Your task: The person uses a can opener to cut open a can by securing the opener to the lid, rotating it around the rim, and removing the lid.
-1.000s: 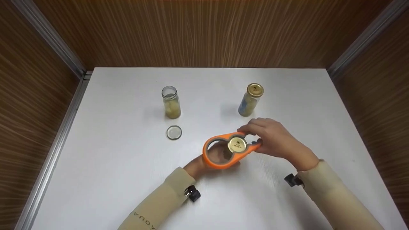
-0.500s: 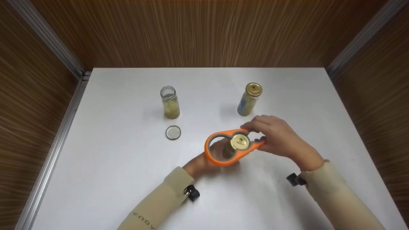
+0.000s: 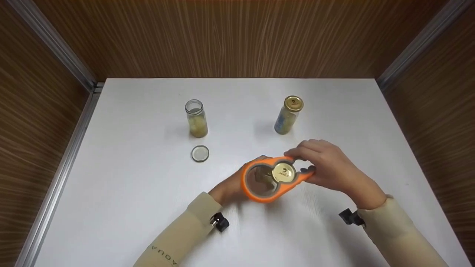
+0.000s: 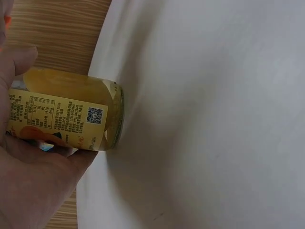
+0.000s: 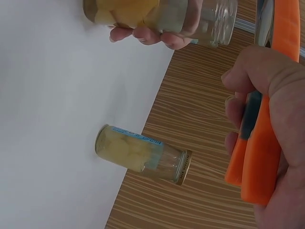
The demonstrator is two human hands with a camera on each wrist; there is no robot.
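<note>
Left hand: the left hand (image 3: 237, 185) wraps round the glass body of the held jar (image 4: 66, 117), fingers curled against the label, base on the white table (image 3: 122, 207).
Right hand: the right hand (image 3: 326, 168) clenches the handle end of the orange jar opener (image 3: 265, 181), fingers folded over it.
Where the jar is: near the table's middle, at about 5 o'clock from the open jar (image 3: 196, 118); its gold lid (image 3: 284, 173) sits inside the opener's smaller ring.
Doing it well: judging by the grip, the ring should stay level and snug on the lid while the left hand keeps the glass from turning; a tilted ring would likely slip.
Surface: white and matt; a loose lid (image 3: 200, 153) lies at 6 o'clock of the open jar, and a capped jar (image 3: 287, 115) stands at 12 o'clock of the right hand.
Room: brown wood-grain walls (image 3: 237, 37) close the table on three sides.
</note>
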